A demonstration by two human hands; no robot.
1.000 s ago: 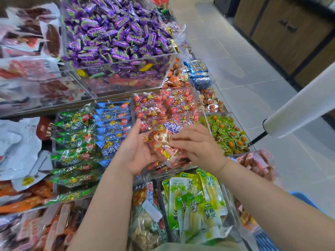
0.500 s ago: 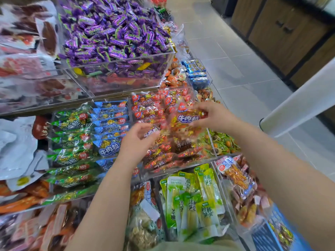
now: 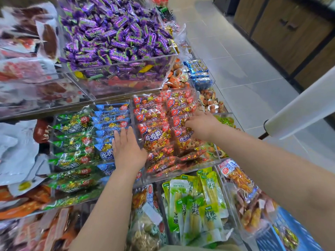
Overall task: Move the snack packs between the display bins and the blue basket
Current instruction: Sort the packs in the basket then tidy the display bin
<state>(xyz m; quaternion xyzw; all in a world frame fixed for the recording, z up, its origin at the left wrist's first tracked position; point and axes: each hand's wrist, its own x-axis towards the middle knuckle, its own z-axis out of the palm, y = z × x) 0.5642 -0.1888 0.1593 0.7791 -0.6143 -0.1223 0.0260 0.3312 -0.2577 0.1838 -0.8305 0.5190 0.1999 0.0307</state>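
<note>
Red snack packs [image 3: 155, 136] fill a clear display bin [image 3: 181, 169] in the middle of the shelf. My right hand [image 3: 201, 125] lies on the red packs at the bin's right side, fingers reaching into the pile; whether it grips a pack is hidden. My left hand [image 3: 126, 149] rests flat with straight fingers on the divider between the blue packs [image 3: 110, 124] and the red ones. The blue basket [image 3: 290, 234] shows at the bottom right corner, with some packs inside.
Green packs [image 3: 72, 142] fill the bin to the left. Purple candies [image 3: 116, 33] are heaped in a raised bin behind. Yellow-green pouches [image 3: 195, 200] lie in the lower bin. A white roll [image 3: 299, 107] juts in from the right above the tiled floor [image 3: 241, 69].
My right hand carried a red pack from in front of me up to the bin and now lies on the pile. My left hand let go and flattened onto the divider.
</note>
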